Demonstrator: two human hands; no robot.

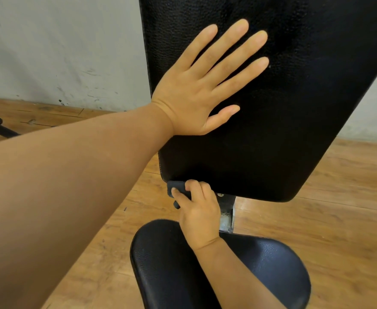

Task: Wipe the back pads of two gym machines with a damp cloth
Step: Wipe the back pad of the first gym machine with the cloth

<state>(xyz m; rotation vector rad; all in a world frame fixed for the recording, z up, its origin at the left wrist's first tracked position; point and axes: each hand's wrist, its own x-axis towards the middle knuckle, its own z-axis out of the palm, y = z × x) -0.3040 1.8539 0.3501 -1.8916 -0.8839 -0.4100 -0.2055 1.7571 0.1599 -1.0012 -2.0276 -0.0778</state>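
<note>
**Operator:** Because the cloth (pixel 178 190) is bunched into a small dark wad, I treat it as soft and limp; it will take whatever shape the fingers give it. It sits at the bottom left corner of the back pad (pixel 294 108), pressed against the lower edge.

**Observer:** Who has it?

**Operator:** My right hand (pixel 199 211). The fingers are curled shut around the wad, thumb on the near side, so the grip is clamped on the cloth. A bit of fabric hangs loose below the knuckles. I judge it light, and if it is damp it should cling rather than slide.

**Observer:** And the pad itself?

**Operator:** Black grained upholstery, upright and leaning away from me. I'd expect it to give a little under pressure but stay put on its frame. It needs no gripping, only bracing, which is what my left hand (pixel 196 90) does: flat on the pad's upper left, fingers spread, closed on nothing.

**Observer:** Where would you hold the cloth for a wider pass?

**Operator:** Flatter, I think, under the palm, so more fabric meets the surface. Below is the seat pad (pixel 272 275), with the metal post (pixel 226 216) between it and the back pad, all standing on a wood floor (pixel 350 219) near a scuffed pale wall (pixel 60 52).
</note>
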